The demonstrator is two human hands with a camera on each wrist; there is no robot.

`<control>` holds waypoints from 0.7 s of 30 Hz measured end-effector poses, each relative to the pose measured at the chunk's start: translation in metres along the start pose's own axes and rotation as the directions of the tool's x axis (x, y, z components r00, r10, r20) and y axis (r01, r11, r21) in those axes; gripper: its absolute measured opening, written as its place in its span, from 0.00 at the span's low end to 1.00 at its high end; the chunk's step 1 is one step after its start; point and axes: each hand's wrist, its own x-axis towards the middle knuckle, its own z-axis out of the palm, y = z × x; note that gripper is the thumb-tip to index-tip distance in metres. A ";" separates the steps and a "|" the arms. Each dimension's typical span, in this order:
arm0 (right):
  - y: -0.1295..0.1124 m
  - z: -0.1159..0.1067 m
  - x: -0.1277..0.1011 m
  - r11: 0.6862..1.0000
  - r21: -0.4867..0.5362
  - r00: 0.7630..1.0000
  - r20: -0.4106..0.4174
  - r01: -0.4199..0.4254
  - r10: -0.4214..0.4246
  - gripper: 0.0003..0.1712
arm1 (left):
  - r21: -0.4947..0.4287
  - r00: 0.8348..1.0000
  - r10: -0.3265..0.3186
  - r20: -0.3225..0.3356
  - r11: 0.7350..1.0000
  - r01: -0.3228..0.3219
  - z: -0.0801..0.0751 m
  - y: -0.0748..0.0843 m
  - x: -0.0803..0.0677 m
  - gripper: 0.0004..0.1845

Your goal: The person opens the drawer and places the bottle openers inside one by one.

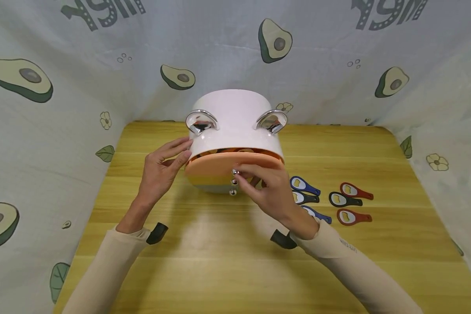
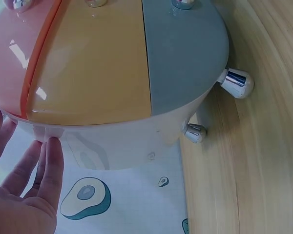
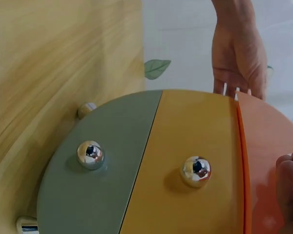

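A white rounded drawer box [image 1: 233,117] with two chrome handles stands at the table's far middle. Its front stacks a pink-orange top drawer [image 1: 216,166], a yellow middle drawer [image 3: 195,131] and a grey bottom drawer [image 3: 102,195], each with a chrome ball knob. The top drawer is pulled out a little. My right hand [image 1: 239,173] pinches the top drawer's knob. My left hand [image 1: 185,150] lies with straight fingers [image 2: 51,151] against the box's left side [image 2: 117,141]. In the right wrist view the left hand [image 3: 237,53] shows beyond the pink-orange drawer [image 3: 268,146].
Several bottle openers [image 1: 343,199] in blue, black and red lie on the wooden table [image 1: 220,261] to the right of the box. Avocado-print cloth [image 1: 43,131] walls the table on three sides. Chrome feet [image 2: 237,83] hold the box off the wood.
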 end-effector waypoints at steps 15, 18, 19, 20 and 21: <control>0.010 0.003 -0.001 0.997 0.051 0.998 -0.031 -0.057 0.059 0.13 | 0.032 1.000 -0.024 0.016 0.999 0.023 -0.001 0.000 0.000 0.19; 0.012 0.003 -0.008 0.997 0.047 0.998 -0.028 -0.059 0.061 0.13 | 0.037 1.000 -0.023 0.015 0.999 0.023 -0.002 -0.001 0.000 0.20; 0.012 0.003 -0.011 0.997 0.043 0.998 -0.024 -0.059 0.060 0.13 | 0.041 1.000 -0.023 0.014 0.999 0.023 -0.002 -0.001 0.000 0.20; 0.013 0.004 -0.015 0.997 0.041 0.998 -0.019 -0.059 0.059 0.13 | 0.044 1.000 -0.024 0.014 0.999 0.023 -0.002 -0.001 0.000 0.20; 0.014 0.005 -0.018 0.998 0.041 0.998 -0.012 -0.057 0.058 0.13 | 0.046 1.000 -0.025 0.014 0.999 0.024 -0.002 -0.001 0.000 0.20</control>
